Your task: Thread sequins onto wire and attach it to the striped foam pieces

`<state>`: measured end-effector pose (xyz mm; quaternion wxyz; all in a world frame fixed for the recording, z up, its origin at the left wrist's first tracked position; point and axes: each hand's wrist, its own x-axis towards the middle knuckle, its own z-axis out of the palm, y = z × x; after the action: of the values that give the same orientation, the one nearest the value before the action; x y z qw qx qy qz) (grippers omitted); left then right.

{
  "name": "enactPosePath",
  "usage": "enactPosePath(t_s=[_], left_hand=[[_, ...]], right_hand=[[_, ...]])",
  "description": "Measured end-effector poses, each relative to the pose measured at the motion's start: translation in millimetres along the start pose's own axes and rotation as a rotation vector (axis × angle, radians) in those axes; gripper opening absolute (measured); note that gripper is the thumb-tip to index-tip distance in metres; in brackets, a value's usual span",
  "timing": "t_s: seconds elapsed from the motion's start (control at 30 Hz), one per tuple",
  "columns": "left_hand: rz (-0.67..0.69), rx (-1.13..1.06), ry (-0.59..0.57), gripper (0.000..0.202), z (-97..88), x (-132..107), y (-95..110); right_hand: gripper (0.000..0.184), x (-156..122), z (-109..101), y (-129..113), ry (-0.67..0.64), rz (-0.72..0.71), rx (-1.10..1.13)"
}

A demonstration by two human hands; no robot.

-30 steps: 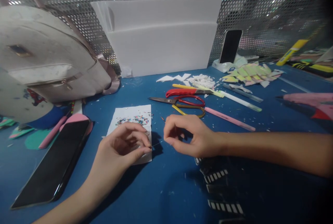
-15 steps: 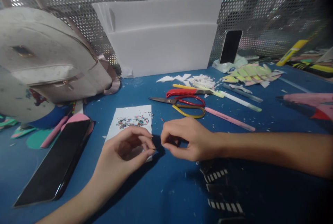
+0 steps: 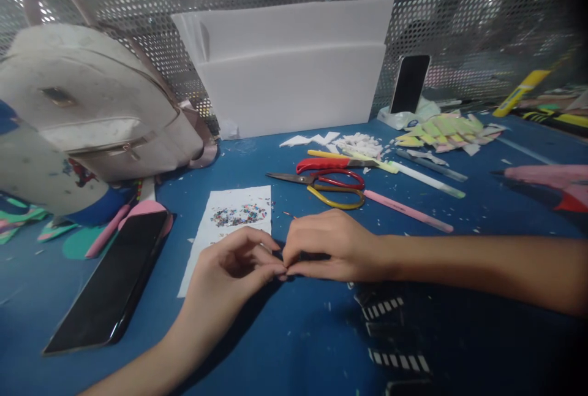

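My left hand (image 3: 243, 264) and my right hand (image 3: 333, 246) meet over the blue table, fingertips touching. Both are closed in a pinch; whatever lies between the fingertips is too small to make out. Beneath and behind my left hand lies a white sheet of paper (image 3: 225, 200), partly covered by that hand. On it is a scatter of tiny multicoloured beads (image 3: 241, 214). Just beyond my right hand rest scissors (image 3: 316, 179) with one red and one yellow handle, and a pink pen (image 3: 408, 211).
A black phone (image 3: 110, 285) lies at the left by a pale backpack (image 3: 105, 102). Behind stand a white board (image 3: 294, 89) and a second phone (image 3: 410, 84). A red-handled cutter (image 3: 324, 165), white scraps (image 3: 361, 144) and a pink glue gun (image 3: 546, 174) lie beyond my right arm.
My left hand has moved right, and its fingertips now touch those of my right hand, closing the small gap. The whole view has shifted slightly, so objects appear further right.
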<state>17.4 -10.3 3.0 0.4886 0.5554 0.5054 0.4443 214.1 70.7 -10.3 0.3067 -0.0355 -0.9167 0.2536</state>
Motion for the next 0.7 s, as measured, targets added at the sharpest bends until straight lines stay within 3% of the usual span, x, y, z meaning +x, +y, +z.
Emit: enactPosePath(t_s=[0.37,0.53,0.7], left_hand=[[0.049,0.138,0.027,0.006,-6.3,-3,0],[0.151,0.298,-0.001,0.004,-11.0,-6,-3],[0.165,0.293,0.010,0.007,-10.9,-5,-4]], right_hand=[[0.003,1,-4,-4,0.002,0.137,0.022],[0.003,1,-3,-2,0.019,0.128,0.045],[0.009,0,-2,0,0.010,0.114,0.043]])
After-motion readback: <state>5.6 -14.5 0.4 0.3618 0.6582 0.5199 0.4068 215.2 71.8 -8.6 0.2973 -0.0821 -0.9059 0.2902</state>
